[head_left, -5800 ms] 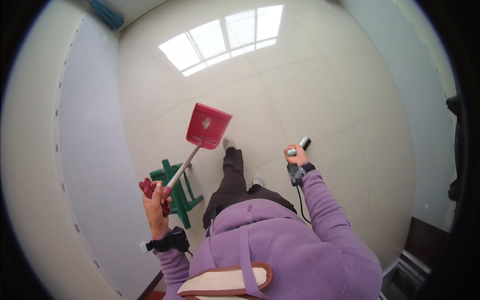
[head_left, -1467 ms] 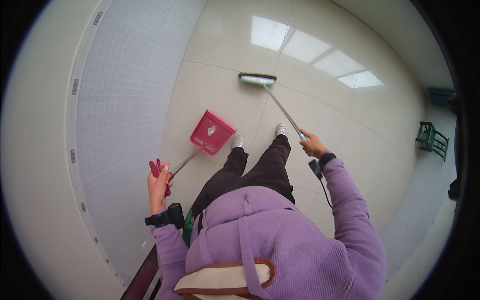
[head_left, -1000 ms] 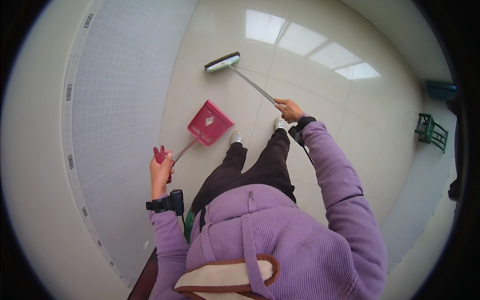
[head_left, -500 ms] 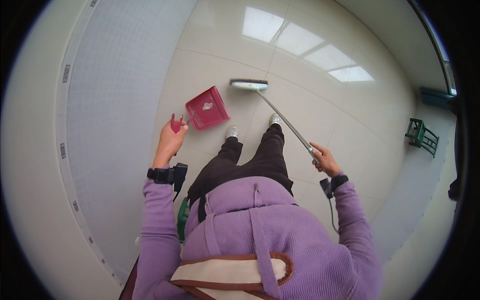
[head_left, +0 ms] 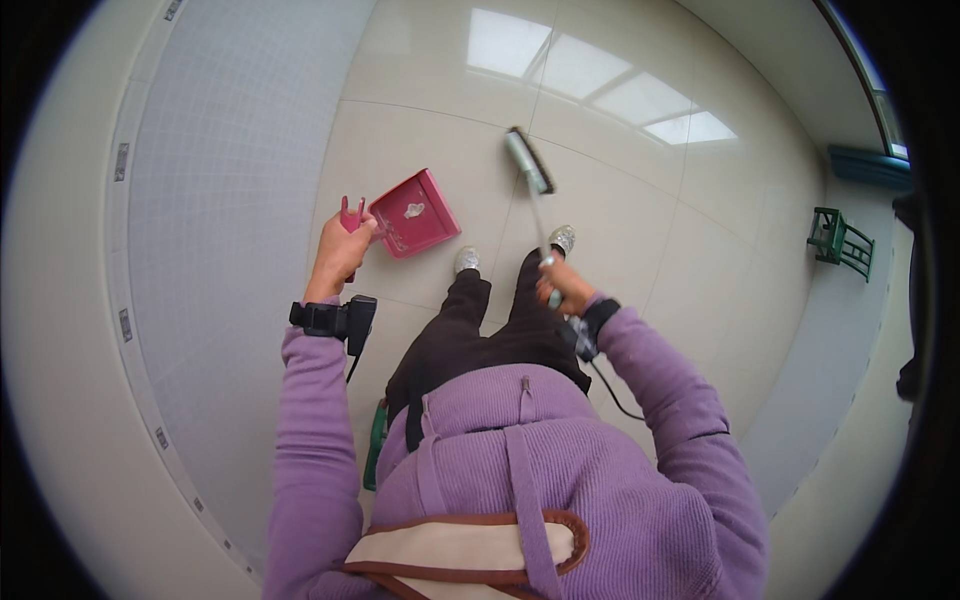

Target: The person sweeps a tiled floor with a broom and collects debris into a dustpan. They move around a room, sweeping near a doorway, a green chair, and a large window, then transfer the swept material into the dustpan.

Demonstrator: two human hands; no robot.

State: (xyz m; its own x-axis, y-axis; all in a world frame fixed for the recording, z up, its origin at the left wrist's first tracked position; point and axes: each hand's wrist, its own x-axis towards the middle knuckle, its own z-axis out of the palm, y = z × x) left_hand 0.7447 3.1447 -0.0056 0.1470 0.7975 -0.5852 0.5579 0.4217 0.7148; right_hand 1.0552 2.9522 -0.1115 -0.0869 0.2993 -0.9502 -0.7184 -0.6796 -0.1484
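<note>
My left hand (head_left: 341, 247) is closed round the handle of a red dustpan (head_left: 425, 230), with the two-pronged handle end poking up past the fingers. A small whitish scrap (head_left: 413, 210) and some fine bits lie in the pan. My right hand (head_left: 568, 284) grips the end of a broom's thin pole. The broom head (head_left: 522, 155), pale green with dark bristles, is ahead of my right foot and apart from the dustpan, its bristles turned to the right. Whether the head touches the floor I cannot tell.
Glossy beige tiles (head_left: 640, 215) cover the floor, with window reflections at the far side. My light shoes (head_left: 467, 260) stand near the dustpan. A small green chair (head_left: 840, 243) is at the right wall; part of another green thing (head_left: 376, 445) shows beside my left hip. A pale panelled surface (head_left: 230, 200) runs along the left.
My right hand has moved left, in front of my body, and the broom head has swung from crosswise to nearly lengthwise, slightly rightward. The left hand and dustpan are almost unmoved.
</note>
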